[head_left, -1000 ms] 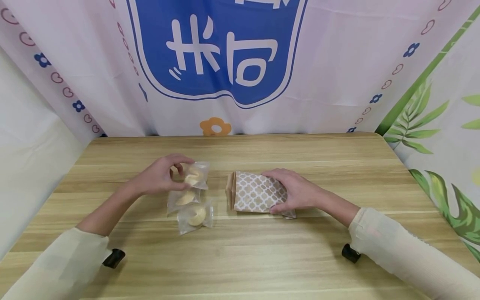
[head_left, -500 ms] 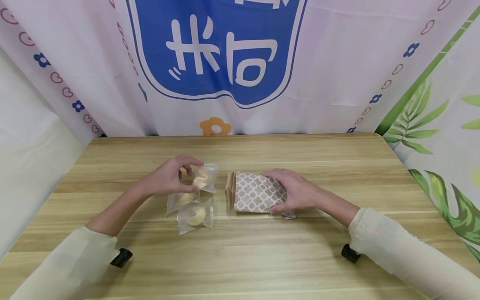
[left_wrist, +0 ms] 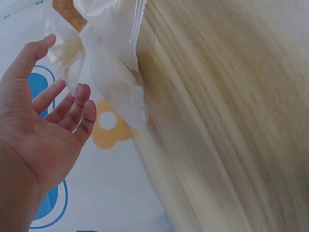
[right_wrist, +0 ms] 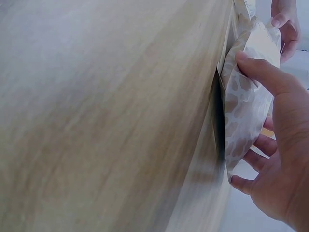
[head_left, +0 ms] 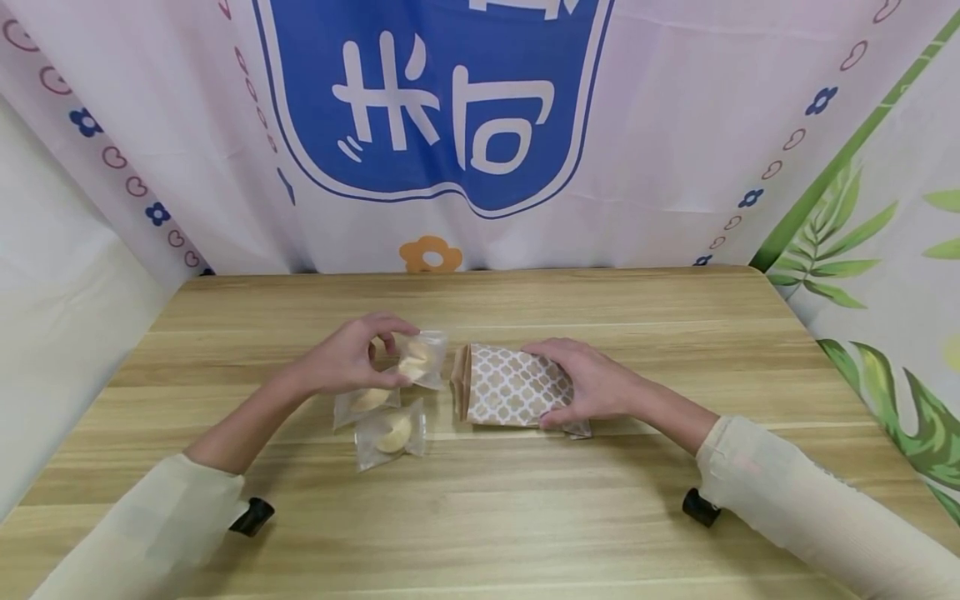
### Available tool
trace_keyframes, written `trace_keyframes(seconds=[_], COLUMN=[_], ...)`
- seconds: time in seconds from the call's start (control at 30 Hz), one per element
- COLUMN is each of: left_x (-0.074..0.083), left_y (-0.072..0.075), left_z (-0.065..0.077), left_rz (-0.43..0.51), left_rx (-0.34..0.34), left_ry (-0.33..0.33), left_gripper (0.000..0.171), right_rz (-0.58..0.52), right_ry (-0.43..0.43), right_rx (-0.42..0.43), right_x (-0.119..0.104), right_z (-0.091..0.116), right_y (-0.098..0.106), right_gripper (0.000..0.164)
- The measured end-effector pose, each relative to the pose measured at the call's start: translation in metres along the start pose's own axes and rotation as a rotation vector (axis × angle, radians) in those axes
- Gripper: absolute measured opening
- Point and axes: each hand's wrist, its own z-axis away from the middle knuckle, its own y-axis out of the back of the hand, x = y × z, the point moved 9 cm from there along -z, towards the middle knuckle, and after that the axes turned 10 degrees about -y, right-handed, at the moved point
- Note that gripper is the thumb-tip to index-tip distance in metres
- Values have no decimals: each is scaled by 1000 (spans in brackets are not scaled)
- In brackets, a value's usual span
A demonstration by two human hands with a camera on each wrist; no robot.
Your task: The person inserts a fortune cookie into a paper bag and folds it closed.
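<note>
My left hand pinches a fortune cookie in a clear wrapper between thumb and fingers, just left of a paper bag's mouth. Two more wrapped cookies lie on the table below that hand: one partly under it, the other nearer the front. The brown paper bag, printed with a white lattice pattern, lies on its side with its mouth facing left. My right hand grips the bag's right end, thumb on the near side and fingers on the far side, as the right wrist view also shows of the bag.
The wood-grain table reaches back to a hanging cloth with a blue emblem. A leaf-print cloth hangs at the right. Black wrist mounts show under both sleeves.
My left hand has moved right with the wrapped fortune cookie, bringing it close to the bag's mouth. The right hand and bag have stayed in place.
</note>
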Motion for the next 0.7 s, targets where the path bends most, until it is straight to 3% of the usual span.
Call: trace_keyframes(seconds=[0.7], left_x=[9], left_y=[-8], left_z=[-5], left_rz=[1], left_rx=[-18], left_ry=[-45], left_gripper=[64], right_rz=[-31], right_ry=[21], right_rx=[-3], right_x=[3], right_z=[-1], right_y=[-2], right_gripper=[105])
